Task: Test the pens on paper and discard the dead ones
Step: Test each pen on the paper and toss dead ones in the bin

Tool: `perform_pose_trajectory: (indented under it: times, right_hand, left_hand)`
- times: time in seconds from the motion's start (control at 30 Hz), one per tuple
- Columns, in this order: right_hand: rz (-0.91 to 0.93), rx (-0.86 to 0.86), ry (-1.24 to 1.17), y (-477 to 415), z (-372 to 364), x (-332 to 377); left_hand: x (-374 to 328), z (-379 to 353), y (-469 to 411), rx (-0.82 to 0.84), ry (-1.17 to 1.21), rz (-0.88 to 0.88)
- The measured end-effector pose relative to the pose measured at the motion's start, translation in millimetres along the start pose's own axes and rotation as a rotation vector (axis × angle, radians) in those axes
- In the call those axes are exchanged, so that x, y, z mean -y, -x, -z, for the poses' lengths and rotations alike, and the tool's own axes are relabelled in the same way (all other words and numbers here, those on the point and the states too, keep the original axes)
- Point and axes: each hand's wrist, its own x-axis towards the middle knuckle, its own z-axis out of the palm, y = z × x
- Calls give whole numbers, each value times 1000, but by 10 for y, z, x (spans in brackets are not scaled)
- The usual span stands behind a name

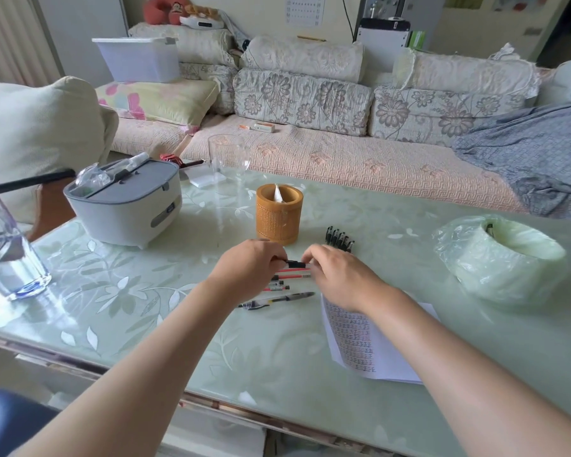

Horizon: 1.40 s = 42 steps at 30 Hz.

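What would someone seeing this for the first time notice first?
The left hand and right hand meet mid-table, pinching one pen between them, by a row of loose pens. Paper crowded with test marks lies beneath the right wrist; a bag-lined bin sits far right.

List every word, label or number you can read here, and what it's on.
None can be read for certain.
White paper sheet: rows of small handwritten marks, too small to read.
Grey-and-white lidded plastic box: blue oval logo, blurred.
White wall calendar: grid of figures, blurred.
Red-barrelled pens: barrel print too small.
Black-capped pen: print too small.
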Motion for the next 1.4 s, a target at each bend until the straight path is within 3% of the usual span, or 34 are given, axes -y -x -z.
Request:
perform_pose_trajectory:
  times: [0.27,0.5,0.7,0.9,1.23,1.4]
  right_hand:
    - [-91,-18,-15,343,379,-163]
    - [-171,-30,-109,647,501,-431]
    - [-217,-65,47,818,595,-614]
    - [-246,-71,40,911,548,-828]
    - [-440,54,-391,963,328,-1145]
    - [-478,-100,-703,978,316,-1244]
  left_hand:
    - [-529,-61,-70,5,329,-92]
    - [-899,-203,-160,37,427,-141]
    - [-1135,-352,-262,94,513,-115]
    - [-1257,-485,-347,144,489,-120]
    - [-1242,-709,-480,154,283,-96]
    - [-1232,-805,-527,194,154,-86]
